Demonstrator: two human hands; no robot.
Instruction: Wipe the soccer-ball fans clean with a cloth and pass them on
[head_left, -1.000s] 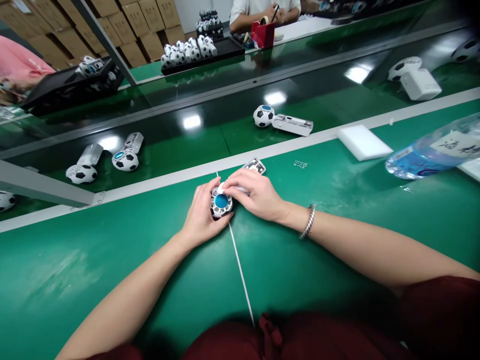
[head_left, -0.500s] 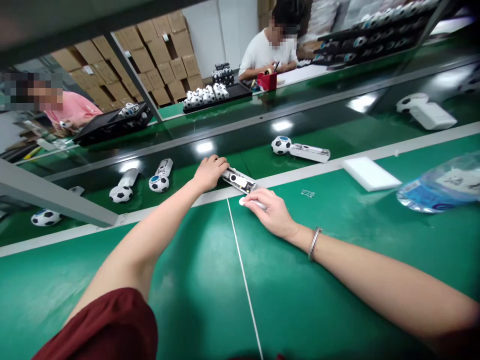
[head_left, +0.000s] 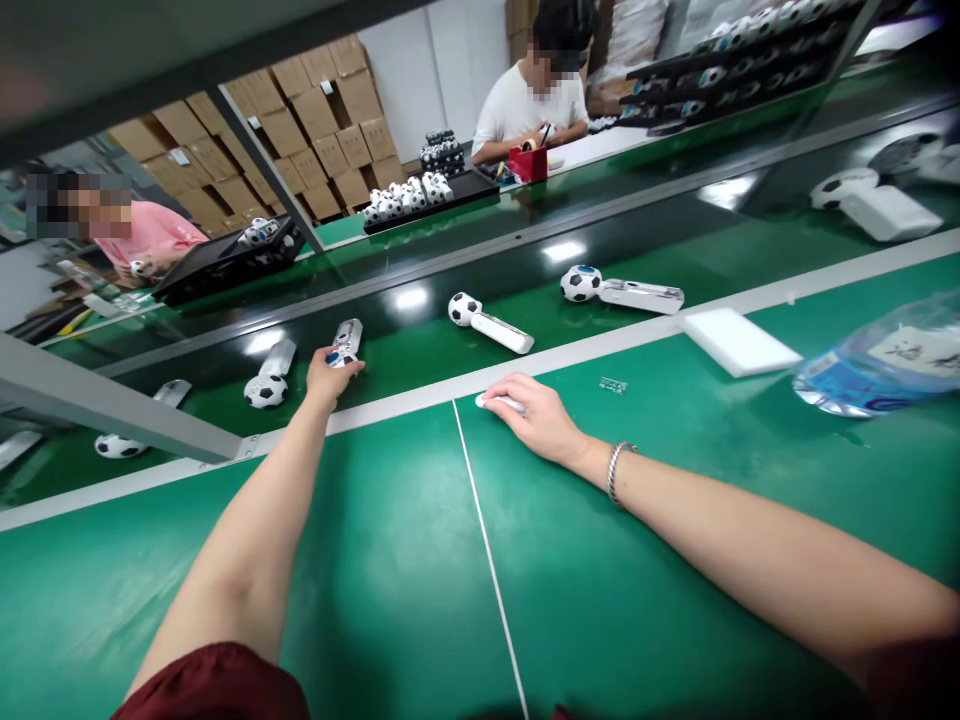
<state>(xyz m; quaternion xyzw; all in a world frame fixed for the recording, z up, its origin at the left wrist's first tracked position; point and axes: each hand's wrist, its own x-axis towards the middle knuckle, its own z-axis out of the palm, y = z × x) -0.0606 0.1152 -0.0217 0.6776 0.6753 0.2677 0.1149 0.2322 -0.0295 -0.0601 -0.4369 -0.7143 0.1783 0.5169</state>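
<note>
Head view: ball-headed toy (head_left: 348, 340) is lying on the belt (head_left: 405, 362) by its near edge, ball end under the left hand (head_left: 332, 376), long axis pointing toward the far edge. Left hand is sitting nearer, palm facing down, fingers curving about the ball; can't tell if they're gripping. Right hand (head_left: 538, 416) is hovering or resting near the far edge of the desk (head_left: 405, 520), fingers pinching a white stick (head_left: 514, 404).

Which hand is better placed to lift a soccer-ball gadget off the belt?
Probably the left hand: it is at the ball end of a soccer-ball gadget on the belt. The right hand is at the green table, holding a slim white object.
</note>
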